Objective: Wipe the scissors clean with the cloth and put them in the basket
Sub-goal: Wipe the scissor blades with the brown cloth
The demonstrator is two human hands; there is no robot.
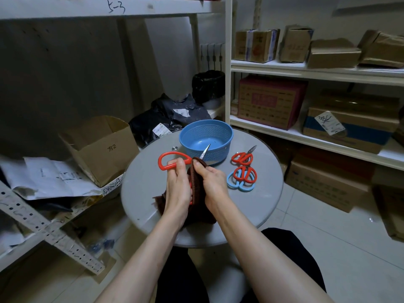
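Note:
My left hand [178,182] grips a pair of red-handled scissors [170,159] by the handle, over the middle of the round grey table [144,189]. Their blade tip [205,152] points up and away toward the blue basket [225,132], which holds nothing. My right hand [211,182] pinches a dark brown cloth [197,180] folded round the blades, hiding most of them. The cloth's loose end lies on the table under my wrists. To the right of my hands lie more scissors: a small red pair [242,158], another red pair [244,174] and a light blue pair [235,184] beneath it.
An open cardboard box [100,147] and papers sit on the low shelf at left. Dark plastic bags [170,119] lie behind the table. White shelving [306,71] with several cartons stands at right. A small metal disc [175,148] lies left of the basket.

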